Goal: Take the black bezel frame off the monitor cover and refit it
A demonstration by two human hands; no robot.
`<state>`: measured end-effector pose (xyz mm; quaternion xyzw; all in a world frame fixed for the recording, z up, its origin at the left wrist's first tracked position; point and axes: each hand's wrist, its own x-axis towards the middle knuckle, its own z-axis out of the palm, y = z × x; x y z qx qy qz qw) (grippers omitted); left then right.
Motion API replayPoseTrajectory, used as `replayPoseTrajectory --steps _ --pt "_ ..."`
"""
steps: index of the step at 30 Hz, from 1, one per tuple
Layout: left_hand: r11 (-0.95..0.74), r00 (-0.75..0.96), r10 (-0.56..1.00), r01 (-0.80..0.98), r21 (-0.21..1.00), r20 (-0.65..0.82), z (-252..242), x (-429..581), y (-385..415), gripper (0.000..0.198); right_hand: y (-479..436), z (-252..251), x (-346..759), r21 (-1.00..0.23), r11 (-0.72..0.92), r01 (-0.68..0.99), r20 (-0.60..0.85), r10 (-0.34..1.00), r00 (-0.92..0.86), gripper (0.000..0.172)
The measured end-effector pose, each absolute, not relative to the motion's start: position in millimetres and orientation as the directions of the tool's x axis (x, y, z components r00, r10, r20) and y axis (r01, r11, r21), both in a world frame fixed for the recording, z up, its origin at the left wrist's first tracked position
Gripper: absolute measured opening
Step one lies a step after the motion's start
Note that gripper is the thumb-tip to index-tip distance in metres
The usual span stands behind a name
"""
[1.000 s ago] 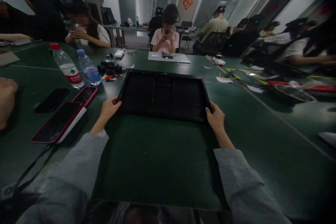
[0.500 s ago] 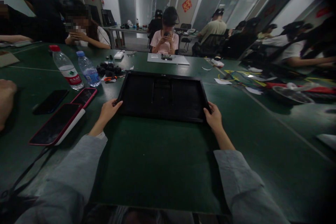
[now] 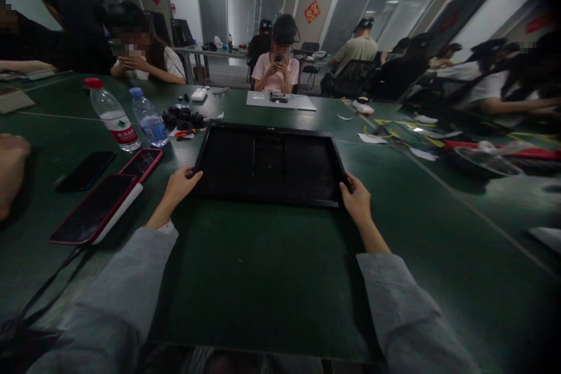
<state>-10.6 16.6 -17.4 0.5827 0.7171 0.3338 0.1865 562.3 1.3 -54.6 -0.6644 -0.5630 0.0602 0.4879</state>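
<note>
A wide black rectangular panel [image 3: 269,163], like the back shell of a monitor, lies flat on the green table [image 3: 263,269] in front of me. My left hand [image 3: 179,185] grips its near left corner, fingers curled round the edge. My right hand [image 3: 357,201] grips the near right corner the same way. Both grey sleeves reach in from the bottom of the view.
Left of the panel lie three phones [image 3: 94,207] and two water bottles [image 3: 114,117]. Small black parts and an orange tool [image 3: 184,123] sit behind the left corner. Another person's fist [image 3: 11,169] rests at the far left. People sit around the table; cables and papers [image 3: 407,134] lie at right.
The panel has slid slightly away from me, with both hands still on its near corners. The view has tilted a little.
</note>
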Motion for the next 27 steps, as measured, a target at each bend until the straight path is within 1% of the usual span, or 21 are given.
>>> replayPoseTrajectory --steps 5,8,11,17,22,27 --pt "0.122 -0.269 0.957 0.722 0.681 0.113 -15 -9 14 0.059 1 -55 562 -0.707 0.117 0.697 0.477 0.807 0.349 0.064" --pt "0.127 -0.257 0.959 0.764 0.633 0.118 -12 -7 10 0.061 1 -55 563 -0.696 0.107 0.710 0.476 0.809 0.345 0.061" --pt "0.128 -0.238 0.965 0.795 0.593 0.111 -11 -3 7 0.068 1 -53 562 -0.680 0.103 0.726 0.477 0.814 0.331 0.058" --pt "0.140 -0.242 0.964 0.815 0.562 0.110 -12 3 6 0.081 0 -50 559 -0.638 0.110 0.762 0.493 0.818 0.296 0.055" --pt "0.160 -0.251 0.964 0.809 0.565 0.086 -8 8 4 0.090 -1 -48 557 -0.626 0.110 0.772 0.502 0.814 0.291 0.055" --pt "0.193 -0.292 0.953 0.780 0.595 0.075 -5 13 5 0.088 -1 -48 556 -0.637 0.123 0.761 0.505 0.813 0.291 0.056"
